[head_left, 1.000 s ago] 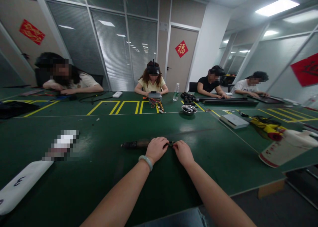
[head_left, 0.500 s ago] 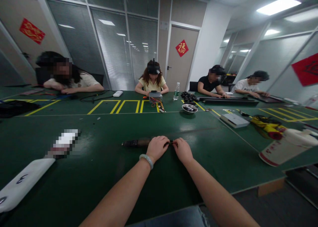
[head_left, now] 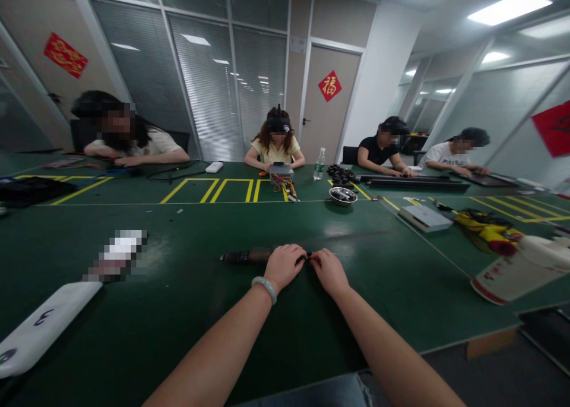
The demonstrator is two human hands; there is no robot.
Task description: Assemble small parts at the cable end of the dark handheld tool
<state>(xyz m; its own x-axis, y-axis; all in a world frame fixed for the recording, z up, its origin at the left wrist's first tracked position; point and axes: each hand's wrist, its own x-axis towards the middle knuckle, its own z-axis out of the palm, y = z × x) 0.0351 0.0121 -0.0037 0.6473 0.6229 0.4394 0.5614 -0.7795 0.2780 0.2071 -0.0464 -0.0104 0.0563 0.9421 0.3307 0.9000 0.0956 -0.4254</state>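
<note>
1. Since the earlier frame, the whole scene has shifted slightly rightward in view; the left hand [head_left: 284, 268] and right hand [head_left: 329, 271] have stayed together at the dark tool [head_left: 249, 256].
2. In the lower left, a white device [head_left: 48, 324] bears a dark handwritten mark; its upper end is blurred by pixels.
3. At centre, the left hand, with a pale bracelet [head_left: 265, 289] at its wrist, has its fingers curled around the tool's right part.
4. The right hand's fingers bend in at the tool's right end, beside the left fingertips; I cannot tell whether they grip or only touch.
5. The tool lies lengthwise across the green table [head_left: 155, 324], its narrow end pointing left.
6. At right, a white cup [head_left: 516, 273] leans near a yellow and red bundle [head_left: 485, 229]; a pale flat box [head_left: 426, 218] lies to their left.
7. Beyond the centre are a metal bowl [head_left: 343, 202] of dark pieces, an upright bottle [head_left: 319, 164] and a grey box [head_left: 281, 170] with coloured wires.
8. Four people sit along the far side, a red diamond sign [head_left: 329, 86] on the door behind.
</note>
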